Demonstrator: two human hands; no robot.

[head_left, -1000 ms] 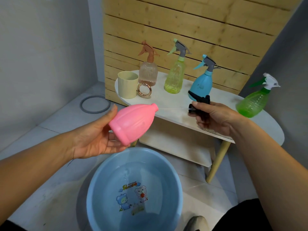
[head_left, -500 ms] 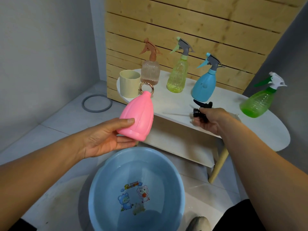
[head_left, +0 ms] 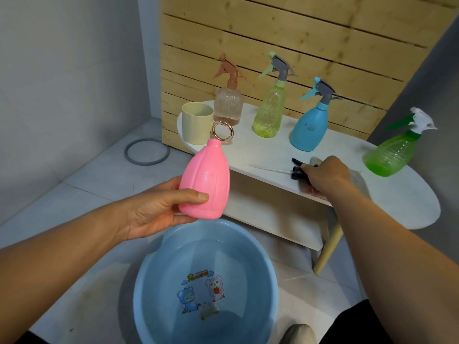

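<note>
Pink bottle: capless, neck up, slightly tilted, held in the air above the basin, just in front of the table edge.
Left hand: wrapped round the bottle's lower body, thumb across the front.
Right hand: fingers curled tight on the sprayer head.
Sprayer head: black, low over the white table, thin tube pointing left.
Basin: blue, on the floor, holds water, cartoon print on the bottom.
Table rear: blue spray bottle, cream cup.
</note>
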